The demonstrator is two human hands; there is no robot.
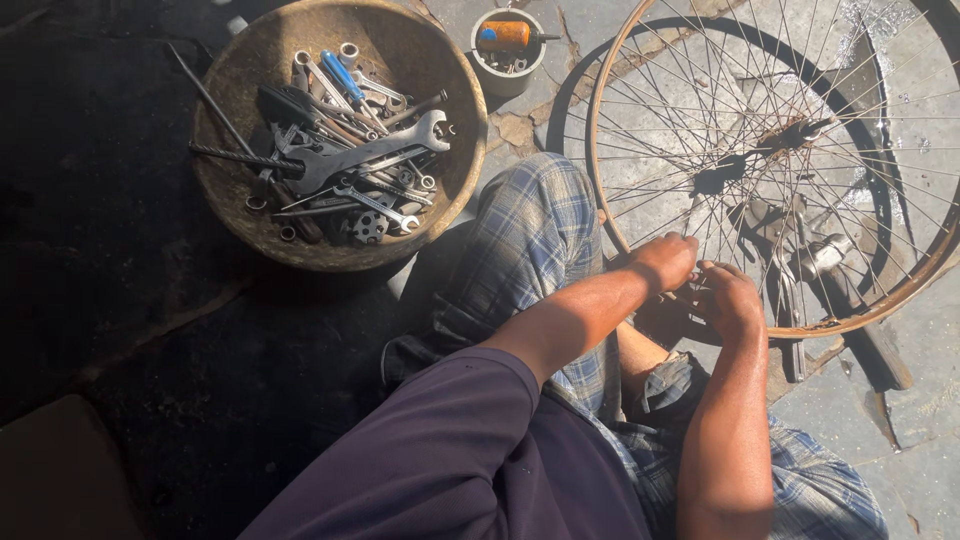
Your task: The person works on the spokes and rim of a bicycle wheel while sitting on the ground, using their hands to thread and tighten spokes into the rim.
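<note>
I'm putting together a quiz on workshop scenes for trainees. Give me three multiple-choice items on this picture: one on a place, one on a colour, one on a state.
1. Where is the round bowl of wrenches?
A. On the person's lap
B. On the dark ground, to the person's left
C. Inside the wheel

2. What colour is the handle of the screwdriver lying across the small cup?
A. Orange with a blue end
B. Green
C. White

3. What are the left hand and right hand doing?
A. Resting on the knees
B. Lifting a wrench
C. Working at the rim of the spoked bicycle wheel

Answers:
1 B: the bowl sits on the dark ground left of the plaid-clad leg.
2 A: the handle is orange and capped in blue.
3 C: both hands meet at the wheel's lower rim among the spokes.
</note>
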